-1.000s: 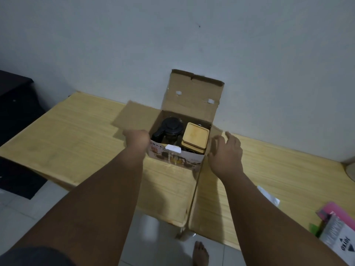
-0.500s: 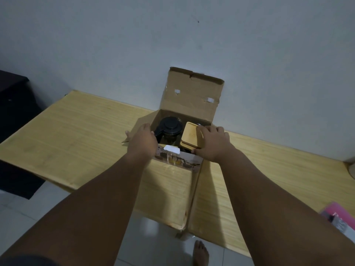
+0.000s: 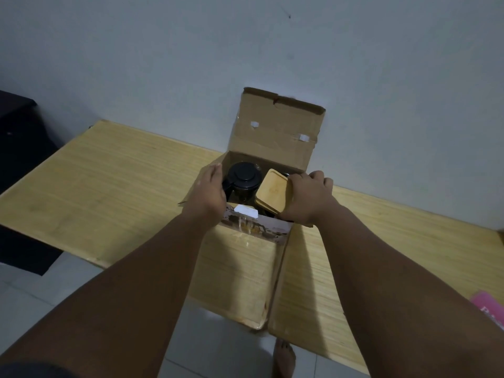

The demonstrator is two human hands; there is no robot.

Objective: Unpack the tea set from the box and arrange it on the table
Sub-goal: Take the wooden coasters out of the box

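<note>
I take the box [image 3: 272, 148] as my landmark: it stands open on the table [image 3: 109, 192], hard against the wall [image 3: 245, 45], with its back flap [image 3: 278, 129] upright and bits of white tape on it. My left hand [image 3: 208, 193] rests flat against the box's left side, fingers straight and together, palm turned in toward the cardboard; it presses rather than grips. My right hand [image 3: 306, 199] is at the box's right side, curled over the right edge of the wooden lids [image 3: 274, 190], and from here it looks clamped on them, thumb side near, fingers hidden behind. The lids sit tilted in the right half of the box, a stack of pale squares. In the left half is the teapot [image 3: 244, 181], dark, with a round black lid, just beside the wooden stack. On the box's near wall I see a printed picture and a white tag [image 3: 246, 211]. Well right of the box, at the table's near edge, lies a pink packet [image 3: 491, 309]. Below the box, past the table's edge, a bare foot [image 3: 283, 358] stands on the tiled floor [image 3: 218, 350].
</note>
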